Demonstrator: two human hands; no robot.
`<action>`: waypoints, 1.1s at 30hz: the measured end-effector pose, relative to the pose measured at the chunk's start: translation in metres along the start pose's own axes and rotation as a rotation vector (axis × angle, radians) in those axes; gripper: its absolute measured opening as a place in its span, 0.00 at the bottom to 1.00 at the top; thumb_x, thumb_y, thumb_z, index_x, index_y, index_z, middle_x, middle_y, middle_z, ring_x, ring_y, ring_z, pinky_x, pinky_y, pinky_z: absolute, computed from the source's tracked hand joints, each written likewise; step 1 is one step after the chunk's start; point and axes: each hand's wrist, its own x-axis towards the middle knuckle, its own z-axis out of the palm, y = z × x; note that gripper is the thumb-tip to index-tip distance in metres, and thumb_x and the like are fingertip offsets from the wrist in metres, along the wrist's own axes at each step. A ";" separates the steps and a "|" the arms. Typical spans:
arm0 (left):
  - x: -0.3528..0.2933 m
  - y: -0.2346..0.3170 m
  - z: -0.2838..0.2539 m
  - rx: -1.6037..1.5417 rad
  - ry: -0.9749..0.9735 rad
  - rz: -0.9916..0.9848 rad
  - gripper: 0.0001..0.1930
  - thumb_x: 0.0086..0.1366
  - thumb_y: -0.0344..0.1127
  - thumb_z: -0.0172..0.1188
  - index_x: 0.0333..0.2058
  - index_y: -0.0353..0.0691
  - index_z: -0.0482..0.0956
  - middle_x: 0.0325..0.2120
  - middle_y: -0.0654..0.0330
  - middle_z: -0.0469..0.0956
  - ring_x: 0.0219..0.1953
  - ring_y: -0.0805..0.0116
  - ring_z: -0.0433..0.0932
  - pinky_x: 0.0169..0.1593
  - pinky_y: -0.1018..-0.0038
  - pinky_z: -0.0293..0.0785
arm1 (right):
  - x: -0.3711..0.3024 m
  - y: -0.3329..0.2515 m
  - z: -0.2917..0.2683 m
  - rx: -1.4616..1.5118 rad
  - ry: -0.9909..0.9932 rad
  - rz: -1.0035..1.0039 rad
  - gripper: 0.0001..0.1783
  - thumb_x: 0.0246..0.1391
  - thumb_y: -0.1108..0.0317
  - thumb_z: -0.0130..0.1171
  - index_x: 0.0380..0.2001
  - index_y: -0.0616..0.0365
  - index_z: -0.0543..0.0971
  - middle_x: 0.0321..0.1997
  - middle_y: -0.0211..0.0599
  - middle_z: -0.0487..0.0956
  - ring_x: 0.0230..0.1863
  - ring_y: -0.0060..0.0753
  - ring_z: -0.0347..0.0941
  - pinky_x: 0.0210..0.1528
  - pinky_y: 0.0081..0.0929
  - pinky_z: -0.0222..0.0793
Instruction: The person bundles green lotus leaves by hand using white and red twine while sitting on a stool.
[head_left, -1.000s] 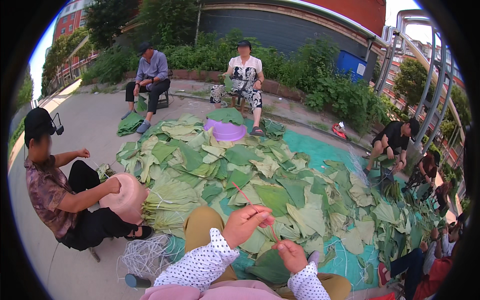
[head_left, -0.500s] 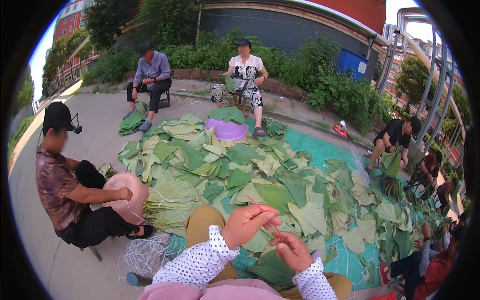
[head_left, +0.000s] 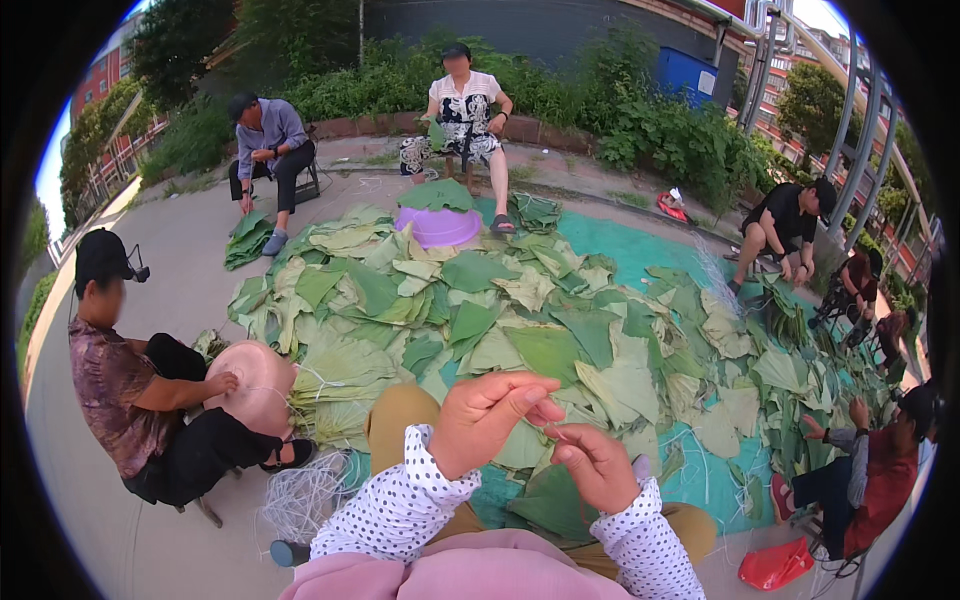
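Observation:
My left hand is closed in a pinch above my lap, its fingers pointing right. Close by and a little lower, my right hand also pinches, thumb against forefinger. The thin red string seen between them earlier is now almost lost among the fingertips. Below my right hand a large dark green leaf lies between my knees. A broad pile of big green leaves, some paler and drying, spreads over the teal ground sheet ahead. At its left lies a bundle of pale leaves tied with white string.
A person at left touches a pink tub. A tangle of white string lies by my left knee. Beyond the pile stands a purple basin with a leaf on it. Other people sit around; a red bag lies at right.
The red string no longer sticks up past my left fingers. My view has turned slightly right. The far-left person reaches down to leaves; the person at far right has lowered the leaves.

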 end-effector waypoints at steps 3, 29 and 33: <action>0.007 -0.002 0.003 -0.063 -0.048 0.115 0.19 0.72 0.39 0.49 0.53 0.29 0.70 0.42 0.46 0.79 0.43 0.62 0.80 0.47 0.67 0.76 | 0.005 -0.013 -0.010 -0.024 -0.032 -0.025 0.09 0.62 0.72 0.51 0.40 0.62 0.79 0.28 0.32 0.76 0.27 0.19 0.70 0.30 0.20 0.67; -0.036 -0.398 -0.053 0.690 -0.010 -0.962 0.17 0.63 0.35 0.57 0.49 0.38 0.72 0.46 0.52 0.76 0.44 0.55 0.77 0.47 0.66 0.74 | 0.037 0.097 -0.137 0.656 0.579 0.314 0.15 0.67 0.61 0.46 0.38 0.63 0.76 0.21 0.26 0.68 0.19 0.14 0.56 0.21 0.15 0.55; 0.013 -0.424 0.008 0.958 -0.398 -0.630 0.22 0.62 0.31 0.56 0.55 0.38 0.68 0.56 0.52 0.67 0.42 0.57 0.78 0.48 0.68 0.75 | 0.035 0.096 -0.143 0.565 0.586 0.379 0.15 0.67 0.62 0.46 0.39 0.63 0.77 0.21 0.26 0.70 0.19 0.14 0.59 0.22 0.14 0.57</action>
